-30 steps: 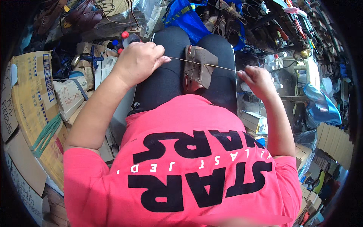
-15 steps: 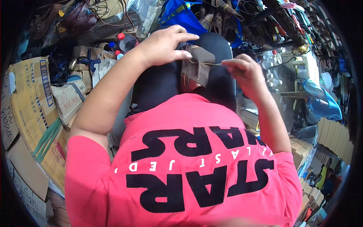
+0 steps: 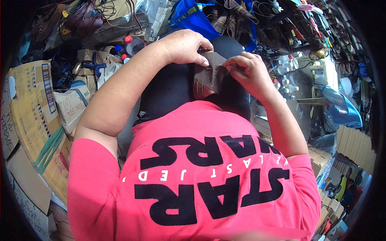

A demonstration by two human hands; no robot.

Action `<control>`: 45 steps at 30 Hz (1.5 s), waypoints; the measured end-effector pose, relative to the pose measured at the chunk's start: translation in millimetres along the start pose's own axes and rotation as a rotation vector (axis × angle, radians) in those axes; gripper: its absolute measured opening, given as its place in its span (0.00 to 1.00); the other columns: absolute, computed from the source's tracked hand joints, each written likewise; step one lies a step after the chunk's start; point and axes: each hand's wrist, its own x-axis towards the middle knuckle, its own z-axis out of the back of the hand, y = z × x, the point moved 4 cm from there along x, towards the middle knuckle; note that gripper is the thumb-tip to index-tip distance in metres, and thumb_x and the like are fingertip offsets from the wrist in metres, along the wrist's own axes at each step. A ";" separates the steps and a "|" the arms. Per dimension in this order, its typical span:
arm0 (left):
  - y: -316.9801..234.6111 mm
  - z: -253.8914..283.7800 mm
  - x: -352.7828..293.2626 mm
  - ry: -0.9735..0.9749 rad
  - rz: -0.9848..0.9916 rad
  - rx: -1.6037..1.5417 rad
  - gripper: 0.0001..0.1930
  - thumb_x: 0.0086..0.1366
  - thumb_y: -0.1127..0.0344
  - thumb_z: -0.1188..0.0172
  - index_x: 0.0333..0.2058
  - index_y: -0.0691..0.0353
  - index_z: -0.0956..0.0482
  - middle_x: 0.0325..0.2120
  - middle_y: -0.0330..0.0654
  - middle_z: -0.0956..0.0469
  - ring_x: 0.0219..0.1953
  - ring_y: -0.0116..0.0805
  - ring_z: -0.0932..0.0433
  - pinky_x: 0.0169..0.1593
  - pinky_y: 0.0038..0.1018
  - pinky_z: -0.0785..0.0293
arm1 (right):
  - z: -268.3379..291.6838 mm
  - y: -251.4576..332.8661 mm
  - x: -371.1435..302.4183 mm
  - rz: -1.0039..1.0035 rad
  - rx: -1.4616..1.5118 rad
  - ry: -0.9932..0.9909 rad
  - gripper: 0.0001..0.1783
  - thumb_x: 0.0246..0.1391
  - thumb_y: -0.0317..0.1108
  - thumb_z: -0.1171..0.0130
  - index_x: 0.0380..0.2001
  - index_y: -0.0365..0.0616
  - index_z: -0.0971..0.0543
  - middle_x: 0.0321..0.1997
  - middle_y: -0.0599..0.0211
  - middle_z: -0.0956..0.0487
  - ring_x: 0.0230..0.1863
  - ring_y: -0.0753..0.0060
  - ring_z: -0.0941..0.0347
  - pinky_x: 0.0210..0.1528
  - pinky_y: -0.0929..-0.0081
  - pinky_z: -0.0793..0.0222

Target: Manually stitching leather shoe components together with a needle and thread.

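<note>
A brown leather piece [image 3: 206,83], shaped like a shoe upper, rests on my lap between my dark-trousered thighs. A stitched seam runs down its middle, and a lighter lace or cord shows along its left side. My left hand [image 3: 185,47] is closed over its far left edge, thumb on top and fingers at the far side. At the right of the seam, my right hand [image 3: 250,73] is closed in a pinch close to the leather. The thin thread in that pinch is mostly hidden now; just a short bit shows by the fingertips.
Cardboard boxes [image 3: 34,116] are stacked on the left. Bottles with red and blue caps [image 3: 134,46] stand beyond my left forearm. A blue bag [image 3: 193,18] lies ahead of my knees, near several shoes [image 3: 231,20]. Clear bottles [image 3: 287,74] stand to the right.
My right hand has come in leftward to the leather, and the thread that was stretched out is now short. My left hand has shifted slightly right and closed on the leather's edge.
</note>
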 end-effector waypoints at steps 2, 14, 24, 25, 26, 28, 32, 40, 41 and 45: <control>-0.4 0.4 1.0 -0.001 -0.004 -0.014 0.22 0.49 0.58 0.30 0.43 0.59 0.18 0.39 0.48 0.19 0.43 0.45 0.21 0.50 0.35 0.27 | -0.2 -0.3 1.1 -0.008 0.034 0.023 0.06 0.50 0.36 0.38 0.33 0.52 0.17 0.29 0.69 0.23 0.37 0.63 0.26 0.48 0.64 0.40; 3.4 -4.5 13.5 -0.023 -0.057 -0.063 0.21 0.45 0.61 0.28 0.39 0.61 0.18 0.34 0.47 0.21 0.41 0.44 0.21 0.46 0.34 0.26 | -3.1 -11.0 15.2 -0.063 0.241 0.182 0.07 0.50 0.28 0.36 0.34 0.49 0.16 0.32 0.66 0.24 0.38 0.68 0.26 0.40 0.74 0.31; 8.1 -8.9 16.8 -0.105 -0.081 -0.130 0.19 0.42 0.64 0.26 0.34 0.62 0.19 0.31 0.44 0.22 0.37 0.41 0.22 0.43 0.32 0.26 | -23.8 -13.5 21.6 -0.065 0.394 0.114 0.07 0.45 0.30 0.31 0.27 0.41 0.19 0.25 0.67 0.25 0.27 0.75 0.27 0.34 0.75 0.30; 9.0 -7.6 14.6 -0.083 -0.077 -0.159 0.17 0.45 0.65 0.28 0.35 0.62 0.19 0.33 0.44 0.23 0.39 0.42 0.22 0.45 0.32 0.27 | -25.8 -9.7 20.1 -0.050 0.336 0.064 0.08 0.43 0.31 0.30 0.27 0.41 0.19 0.25 0.64 0.24 0.27 0.70 0.26 0.33 0.73 0.30; 9.4 -7.5 11.7 -0.057 -0.074 -0.187 0.15 0.48 0.66 0.31 0.36 0.62 0.19 0.34 0.45 0.23 0.40 0.42 0.23 0.46 0.32 0.27 | -23.7 -4.9 17.0 -0.010 0.270 0.016 0.07 0.44 0.31 0.31 0.28 0.43 0.18 0.24 0.64 0.25 0.27 0.67 0.26 0.32 0.71 0.31; 9.8 -15.6 -0.8 -0.208 -0.080 -0.162 0.13 0.52 0.69 0.35 0.37 0.61 0.20 0.36 0.46 0.25 0.42 0.43 0.24 0.48 0.32 0.28 | -22.4 -0.1 9.5 0.026 0.206 -0.034 0.07 0.44 0.31 0.31 0.28 0.45 0.18 0.24 0.63 0.26 0.27 0.64 0.27 0.31 0.70 0.31; -4.2 -16.0 -41.0 -0.482 -0.079 -0.103 0.17 0.58 0.81 0.49 0.43 0.59 0.21 0.38 0.48 0.29 0.41 0.42 0.27 0.47 0.31 0.30 | -19.3 -0.8 -5.9 0.125 0.064 -0.143 0.07 0.47 0.29 0.35 0.32 0.52 0.16 0.24 0.65 0.29 0.28 0.62 0.29 0.31 0.67 0.34; -12.7 -26.0 -61.6 -0.632 -0.099 -0.085 0.09 0.53 0.76 0.35 0.34 0.57 0.15 0.24 0.40 0.29 0.27 0.34 0.28 0.33 0.28 0.31 | -16.0 -21.3 13.3 0.082 0.210 0.111 0.09 0.54 0.29 0.40 0.36 0.58 0.15 0.28 0.72 0.27 0.34 0.68 0.29 0.38 0.69 0.34; -12.2 -27.8 -61.4 -0.632 -0.099 -0.083 0.09 0.53 0.76 0.35 0.34 0.57 0.15 0.24 0.40 0.29 0.27 0.34 0.28 0.33 0.28 0.31 | -16.2 -23.4 14.7 0.084 0.210 0.109 0.09 0.54 0.29 0.40 0.36 0.58 0.15 0.28 0.72 0.27 0.34 0.68 0.29 0.38 0.69 0.34; -11.5 -28.9 -61.1 -0.616 -0.082 -0.113 0.09 0.53 0.75 0.35 0.34 0.56 0.15 0.23 0.39 0.31 0.26 0.33 0.29 0.32 0.28 0.31 | -16.7 -25.7 17.7 0.095 0.223 0.129 0.08 0.56 0.31 0.41 0.35 0.59 0.16 0.30 0.71 0.26 0.37 0.67 0.28 0.42 0.70 0.33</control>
